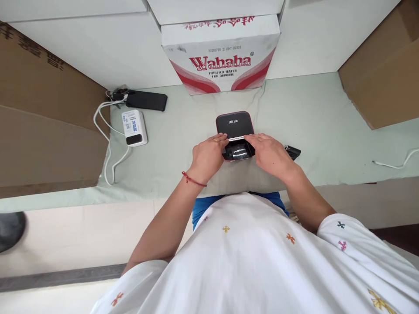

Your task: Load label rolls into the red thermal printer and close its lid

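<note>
Nearest of all is a white shirt (248,261) with little stitched flowers on it, and a bit of blue trousers (209,206) shows at its front edge. Two bare arms reach out over a table with a pale green cloth (178,131). Between the hands, near the front of the table, lies a small black case (235,129) with a red edge and white marks on top. A white strip (236,139) with tiny print runs across it, and on the near side of the strip is something dark and shiny (241,152).

The left hand (209,156) has bent fingers close together, with the tips on the left side of the case by the strip. It wears a ring (216,140), and a red string (194,179) goes round that wrist. The right hand (270,153) has its fingers together and straighter, touching the other side. Both thumbs are hard to see, so I cannot tell if either hand pinches.

Just beside the right hand is a little black thing (293,152), partly hidden. Off to the left are a black phone (146,100), a white block (135,127) and a loopy white cord (113,171). A white and red box (222,61) stands at the back.
</note>
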The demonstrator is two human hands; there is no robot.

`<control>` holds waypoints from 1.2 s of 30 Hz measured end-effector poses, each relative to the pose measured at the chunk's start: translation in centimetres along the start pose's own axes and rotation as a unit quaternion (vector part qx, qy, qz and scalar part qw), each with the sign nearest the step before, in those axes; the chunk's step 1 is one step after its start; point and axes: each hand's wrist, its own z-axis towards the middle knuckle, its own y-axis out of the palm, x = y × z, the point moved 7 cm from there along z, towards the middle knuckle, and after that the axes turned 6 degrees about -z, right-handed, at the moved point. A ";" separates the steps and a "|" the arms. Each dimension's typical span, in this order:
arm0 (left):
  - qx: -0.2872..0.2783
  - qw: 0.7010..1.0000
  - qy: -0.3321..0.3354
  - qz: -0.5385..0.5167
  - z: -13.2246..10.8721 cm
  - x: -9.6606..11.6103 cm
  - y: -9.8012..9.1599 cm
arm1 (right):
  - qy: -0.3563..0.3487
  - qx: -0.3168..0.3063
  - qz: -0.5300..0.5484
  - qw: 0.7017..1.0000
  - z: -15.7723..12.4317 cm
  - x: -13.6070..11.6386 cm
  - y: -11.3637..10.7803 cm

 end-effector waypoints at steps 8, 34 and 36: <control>-0.026 1.000 -0.005 0.015 0.3 -0.2 0.5 | 0.052 -0.099 -0.130 0.985 1.3 -1.1 -1.7; 0.167 0.849 -0.133 -0.483 -1.7 -8.3 4.3 | -0.128 0.220 0.128 0.959 -5.2 -0.1 7.7; 0.138 0.827 -0.152 -0.523 -2.1 -8.5 5.5 | -0.139 0.236 0.126 0.954 -5.1 0.1 8.3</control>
